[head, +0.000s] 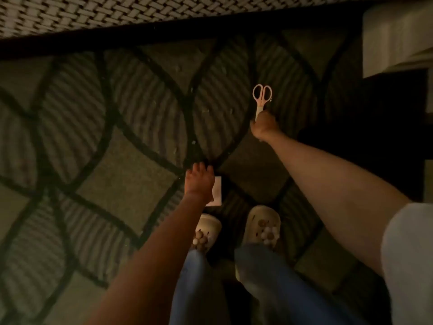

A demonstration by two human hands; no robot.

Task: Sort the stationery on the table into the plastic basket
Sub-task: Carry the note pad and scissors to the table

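Lighting is dim throughout. The view looks straight down at a carpeted floor; the rug (121,165) carries a pattern of dark curved bands enclosing plain and ribbed panels, with small pale specks scattered on it. Along the top edge runs a woven, basket-weave textured surface (140,12) behind a dark border. A pale block-shaped furnishing (396,36) sits at the upper right; what it is cannot be told.

The right hand (264,126) is extended forward with its fingers curled round the blade end of a pair of pink-handled scissors (261,97), the handle loops pointing away from the person, held above the rug.

The left hand (200,181) is lowered with fingers relaxed and spread over a small white rectangular card or pad (217,191) just in front of the feet. Whether the hand touches it cannot be told.

Below, two light clog-type shoes (262,226) with round charms stand on the rug, beneath blue trouser legs (264,277).
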